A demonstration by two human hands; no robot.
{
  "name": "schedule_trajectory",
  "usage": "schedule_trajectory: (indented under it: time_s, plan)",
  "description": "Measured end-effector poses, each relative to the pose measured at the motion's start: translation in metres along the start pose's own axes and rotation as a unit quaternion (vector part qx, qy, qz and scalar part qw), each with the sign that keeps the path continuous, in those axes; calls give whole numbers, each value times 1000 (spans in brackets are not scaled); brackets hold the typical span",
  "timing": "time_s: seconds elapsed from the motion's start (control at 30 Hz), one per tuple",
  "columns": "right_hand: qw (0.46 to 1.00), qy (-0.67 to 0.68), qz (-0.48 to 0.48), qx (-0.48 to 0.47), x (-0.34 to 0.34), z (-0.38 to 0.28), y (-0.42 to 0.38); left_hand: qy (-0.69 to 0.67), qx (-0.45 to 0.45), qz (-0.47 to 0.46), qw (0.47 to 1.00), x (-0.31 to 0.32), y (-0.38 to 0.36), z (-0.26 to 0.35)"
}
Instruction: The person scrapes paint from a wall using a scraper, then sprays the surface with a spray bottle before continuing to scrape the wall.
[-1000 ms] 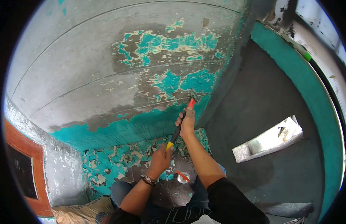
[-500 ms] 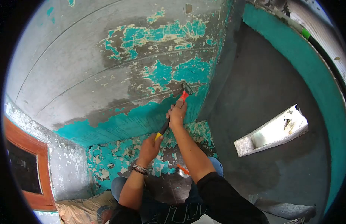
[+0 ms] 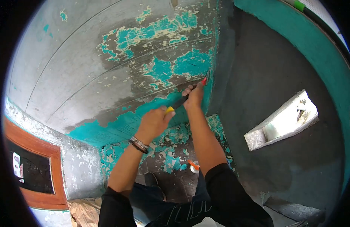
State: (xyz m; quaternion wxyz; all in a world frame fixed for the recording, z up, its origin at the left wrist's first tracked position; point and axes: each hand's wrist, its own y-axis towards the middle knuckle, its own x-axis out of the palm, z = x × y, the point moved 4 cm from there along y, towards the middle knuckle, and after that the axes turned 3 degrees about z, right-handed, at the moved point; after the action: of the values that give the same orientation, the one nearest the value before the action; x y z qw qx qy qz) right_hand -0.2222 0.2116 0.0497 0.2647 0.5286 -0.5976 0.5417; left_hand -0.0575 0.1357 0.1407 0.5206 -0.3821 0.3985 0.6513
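Note:
A scraper (image 3: 179, 102) with a black and yellow handle and a red part near its head slants up to the right against the wall. My left hand (image 3: 154, 122) is wrapped round its yellow lower end. Higher up, my right hand (image 3: 194, 97) grips the handle just below the red part. The scraper's head is mostly hidden at the wall corner. Turquoise paint (image 3: 192, 63) remains in patches on the grey wall (image 3: 78, 64), with a larger turquoise band below my hands.
Paint flakes (image 3: 173, 160) litter the floor below the wall. An orange-handled tool (image 3: 193, 164) lies there near my feet. A whitish recessed block (image 3: 282, 123) stands out from the dark right wall. A wood-framed opening (image 3: 56, 166) and a brown paper bag (image 3: 84, 212) are at lower left.
Both hands and the scraper have moved up and right, towards the wall corner. The scraper's head was visible before and is now mostly hidden. The camera view has shifted, and a shoe now shows.

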Motion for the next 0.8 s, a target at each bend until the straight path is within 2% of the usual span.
schedule_trajectory:
  time_s: [0.07,0.13,0.17,0.23,0.27,0.33,0.4,0.43,0.47,0.5,0.63,0.7,0.8]
  plan:
    - [1000,-21,-7,-9,-5,-6,-11,24,10,18,1000,18,-8,11]
    - [980,-187,-52,-43,-5,-3,-39,-143,-2,127,982,61,-45,-6]
    - [961,-255,-90,-52,-5,3,-48,-141,-1,129,982,74,-51,-13]
    - [951,-278,-119,-66,-8,19,-54,-254,-131,107,952,98,-71,-31]
    - [940,-296,-150,-85,-6,22,-57,-255,-134,106,952,96,-71,-34]
    - [954,-266,-128,-57,-8,27,-59,-278,-154,58,946,87,-64,-45]
    - [972,-207,-105,-46,-16,30,-50,-223,-136,62,963,93,-63,-58]
    - [974,-212,-77,-30,-20,33,-51,-196,-115,93,969,100,-66,-63]
    - [974,-211,-80,-34,-21,36,-50,-170,-95,124,973,97,-66,-58]
    - [971,-221,-82,-37,-25,41,-50,-170,-127,126,969,95,-70,-53]
    - [960,-261,-93,-48,-22,54,-53,-183,-150,130,963,107,-73,-64]
    - [953,-275,-107,-63,-21,58,-54,-248,-157,135,946,108,-77,-69]
    - [948,-279,-124,-84,-19,60,-54,-238,-173,126,947,107,-74,-73]
